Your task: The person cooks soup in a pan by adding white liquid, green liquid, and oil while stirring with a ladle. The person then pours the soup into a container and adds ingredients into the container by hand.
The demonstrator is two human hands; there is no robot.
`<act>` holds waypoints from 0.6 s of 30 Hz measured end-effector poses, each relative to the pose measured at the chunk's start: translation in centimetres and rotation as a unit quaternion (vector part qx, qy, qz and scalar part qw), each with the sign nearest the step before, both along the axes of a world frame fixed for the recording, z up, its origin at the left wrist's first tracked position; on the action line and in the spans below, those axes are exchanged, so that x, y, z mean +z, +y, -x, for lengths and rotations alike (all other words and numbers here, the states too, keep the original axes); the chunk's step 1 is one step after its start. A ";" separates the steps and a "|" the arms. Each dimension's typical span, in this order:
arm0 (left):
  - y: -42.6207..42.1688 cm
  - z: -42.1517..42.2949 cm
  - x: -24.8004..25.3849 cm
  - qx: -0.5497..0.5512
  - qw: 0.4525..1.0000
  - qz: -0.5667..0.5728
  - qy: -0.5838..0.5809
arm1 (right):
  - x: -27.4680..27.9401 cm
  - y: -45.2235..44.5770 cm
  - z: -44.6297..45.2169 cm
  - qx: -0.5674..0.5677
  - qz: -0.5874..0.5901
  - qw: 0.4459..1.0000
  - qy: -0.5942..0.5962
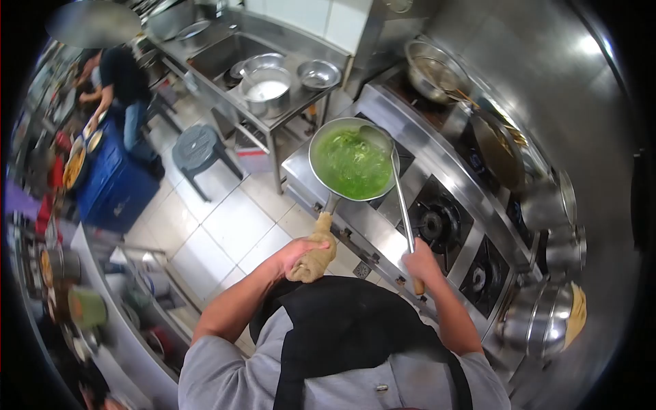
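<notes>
A round pan of bright green liquid with leafy bits sits at the left front of the steel stove. Its handle is wrapped in a tan cloth, and my left hand is closed around that cloth. My right hand grips the long handle of a metal ladle near its wooden end. The ladle's bowl rests in the green liquid at the pan's upper right side, partly sunk.
Gas burners lie right of the pan, with a wok and steel pots behind. A sink counter holds a pot of white contents. On the floor stand a grey stool and blue bin, where another person works.
</notes>
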State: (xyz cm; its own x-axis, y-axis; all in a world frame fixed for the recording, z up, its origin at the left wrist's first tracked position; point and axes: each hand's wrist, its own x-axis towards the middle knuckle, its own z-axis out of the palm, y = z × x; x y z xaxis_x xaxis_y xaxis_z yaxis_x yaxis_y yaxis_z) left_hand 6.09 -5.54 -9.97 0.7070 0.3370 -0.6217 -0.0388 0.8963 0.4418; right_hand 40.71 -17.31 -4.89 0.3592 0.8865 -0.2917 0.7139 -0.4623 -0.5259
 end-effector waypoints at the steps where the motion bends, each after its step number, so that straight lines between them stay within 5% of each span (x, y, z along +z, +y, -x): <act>1: -1.4 0.0 0.3 0.013 0.999 -0.035 0.021 | -0.7 -0.5 -0.2 0.020 0.006 1.000 0.003; 3: -4.0 -0.2 1.1 0.044 0.998 -0.030 0.030 | 1.6 -1.3 2.7 -0.064 0.125 0.954 0.265; 5: -6.4 -0.3 1.4 0.070 0.996 -0.027 0.043 | 2.0 -2.4 3.3 -0.052 0.165 0.928 0.330; 8: -10.0 0.3 1.8 0.138 0.990 -0.002 0.008 | 5.5 -2.0 3.7 -0.103 0.221 0.781 0.575; 11: -13.5 1.8 3.0 0.189 0.982 -0.010 0.008 | 8.2 -1.9 5.2 -0.073 0.265 0.755 0.596; 18: -20.5 7.6 7.1 0.302 0.952 -0.014 0.036 | 13.5 -3.8 10.8 0.078 0.275 0.815 0.504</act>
